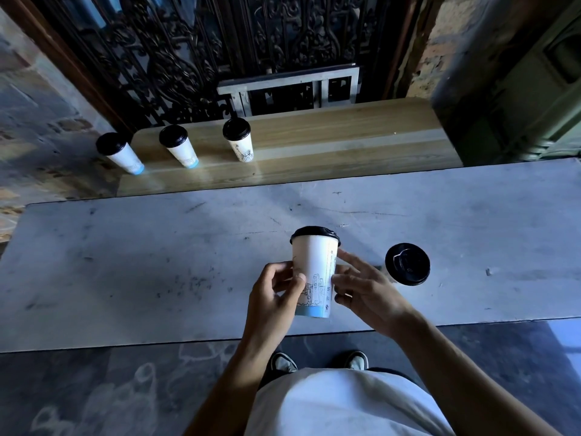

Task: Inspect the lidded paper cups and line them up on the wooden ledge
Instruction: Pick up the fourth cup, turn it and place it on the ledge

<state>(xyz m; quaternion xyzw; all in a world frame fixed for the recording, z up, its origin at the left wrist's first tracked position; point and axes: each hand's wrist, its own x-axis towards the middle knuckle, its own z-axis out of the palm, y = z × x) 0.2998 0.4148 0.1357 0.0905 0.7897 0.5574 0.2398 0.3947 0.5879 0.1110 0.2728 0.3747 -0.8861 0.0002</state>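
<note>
Ornate black ironwork point(195, 51) fills the top of the frame, with rough stone wall at upper left and upper right; below it runs the wooden ledge point(330, 143), and nearer still a pale, scuffed table point(141, 262) spans the middle of the frame. Three lidded cups stand in a row at the ledge's left end: the left cup point(121, 154) sits at the very corner, the middle cup point(179, 146) just right of it, the third cup point(239, 139) further right; all three are upright, white with black lids, and apart from one another. Centre frame, both hands hold a fourth cup point(314, 272) above the table, upright, its black lid on, a line drawing and blue band showing at its base; the left hand point(273, 294) curls round its lower left side, thumb on the front; the right hand point(361, 287) touches its right side with fingers fairly straight and spread. Right of that, a fifth cup point(407, 263) stands on the table, seen mostly as its lid; white shirt and two shoes show at the bottom.
</note>
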